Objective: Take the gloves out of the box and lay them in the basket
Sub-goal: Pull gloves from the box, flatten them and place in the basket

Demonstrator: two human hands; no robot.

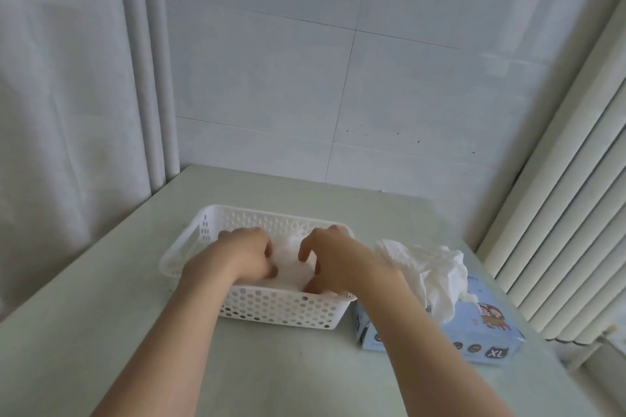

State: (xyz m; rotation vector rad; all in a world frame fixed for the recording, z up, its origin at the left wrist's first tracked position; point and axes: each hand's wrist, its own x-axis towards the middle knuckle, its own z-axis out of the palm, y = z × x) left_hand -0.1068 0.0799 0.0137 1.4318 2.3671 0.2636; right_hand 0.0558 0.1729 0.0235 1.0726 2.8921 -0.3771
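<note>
— Since the smooth table (101, 315) holds a perforated plastic basket (271, 310) with a blue card box (474, 338) beside it, which step?

— Laying. A thin crinkly glove (289, 267) lies in the basket; left hand (244, 254) and right hand (333, 261) grip it, fingers curled. Next, likely: release, then pull the box's protruding glove (437, 267).
</note>
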